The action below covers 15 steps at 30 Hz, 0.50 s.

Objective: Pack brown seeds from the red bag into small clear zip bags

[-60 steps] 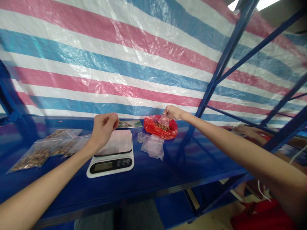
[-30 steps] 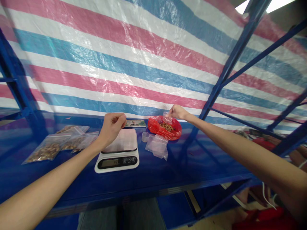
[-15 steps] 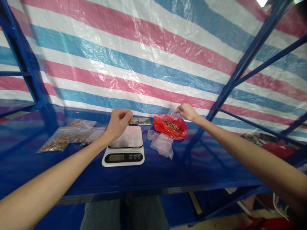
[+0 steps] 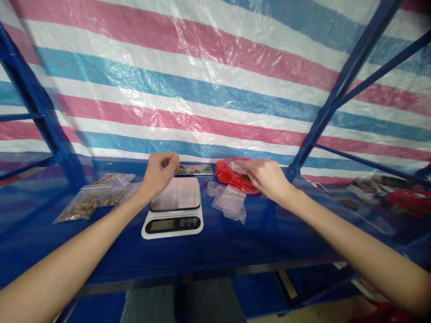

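My left hand (image 4: 158, 172) hovers over the back left corner of a white kitchen scale (image 4: 174, 207), fingers curled into a pinch; what they hold is too small to make out. My right hand (image 4: 266, 177) lies over a red plastic bag (image 4: 229, 175) of brown pieces, palm down, fingers reaching left onto a bit of clear plastic at the bag's mouth. A small clear cup (image 4: 212, 189) and a pile of empty clear bags (image 4: 230, 204) lie between the scale and the red bag.
Several filled clear bags (image 4: 94, 199) of brown pieces lie on the blue shelf (image 4: 235, 242) at the left. A phone (image 4: 194, 169) lies behind the scale. A striped tarp (image 4: 202, 80) backs the shelf. Blue struts (image 4: 332, 103) rise at the right.
My right hand has dropped from a raised pinch above the red bag to lie flat over it. My left hand has stayed over the scale. The view has shifted slightly.
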Each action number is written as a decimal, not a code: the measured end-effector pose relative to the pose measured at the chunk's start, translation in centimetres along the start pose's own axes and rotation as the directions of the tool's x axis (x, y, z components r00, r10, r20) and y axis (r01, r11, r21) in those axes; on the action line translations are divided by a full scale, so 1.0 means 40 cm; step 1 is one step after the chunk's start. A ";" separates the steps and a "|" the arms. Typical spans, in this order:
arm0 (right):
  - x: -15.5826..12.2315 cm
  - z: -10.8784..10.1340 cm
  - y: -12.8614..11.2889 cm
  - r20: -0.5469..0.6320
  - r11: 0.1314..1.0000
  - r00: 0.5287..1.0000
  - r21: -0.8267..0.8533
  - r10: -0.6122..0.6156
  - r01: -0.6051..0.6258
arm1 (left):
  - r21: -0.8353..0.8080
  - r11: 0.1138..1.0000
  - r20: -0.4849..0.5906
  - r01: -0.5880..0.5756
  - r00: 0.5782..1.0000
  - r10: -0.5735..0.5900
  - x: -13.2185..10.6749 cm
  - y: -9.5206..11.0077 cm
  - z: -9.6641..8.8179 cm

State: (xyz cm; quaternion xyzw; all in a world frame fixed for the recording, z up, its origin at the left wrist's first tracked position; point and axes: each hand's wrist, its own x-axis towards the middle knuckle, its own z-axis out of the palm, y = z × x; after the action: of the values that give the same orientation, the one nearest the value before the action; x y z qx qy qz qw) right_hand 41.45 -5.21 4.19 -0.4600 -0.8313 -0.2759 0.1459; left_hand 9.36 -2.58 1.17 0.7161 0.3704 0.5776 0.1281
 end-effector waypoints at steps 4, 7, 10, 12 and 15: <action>-0.036 0.004 -0.048 0.054 0.996 0.997 0.066 -0.057 0.053 | 0.029 0.999 -0.002 0.016 1.000 -0.016 0.001 -0.004 0.002; -0.004 0.021 0.003 0.045 0.980 0.993 0.160 0.113 -0.119 | 0.040 0.999 -0.013 0.037 0.999 -0.037 0.000 -0.005 0.004; 0.056 0.056 0.086 0.020 0.928 0.965 0.268 0.262 -0.258 | 0.053 0.997 -0.011 0.054 0.999 -0.053 -0.002 -0.006 0.004; 0.089 0.087 0.131 0.012 0.908 0.947 0.281 0.320 -0.310 | 0.076 0.995 -0.006 0.058 0.998 -0.058 -0.004 -0.008 0.004; 0.106 0.133 0.158 0.020 0.879 0.934 0.331 0.357 -0.343 | 0.109 0.992 -0.006 0.066 0.998 -0.066 -0.006 -0.013 0.006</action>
State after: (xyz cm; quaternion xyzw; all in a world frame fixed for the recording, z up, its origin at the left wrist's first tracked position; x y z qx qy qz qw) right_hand 44.58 3.52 4.05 -0.5658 -0.7655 -0.1117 0.2854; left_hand 9.37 -2.33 0.62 0.7089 0.4250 0.5526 0.1072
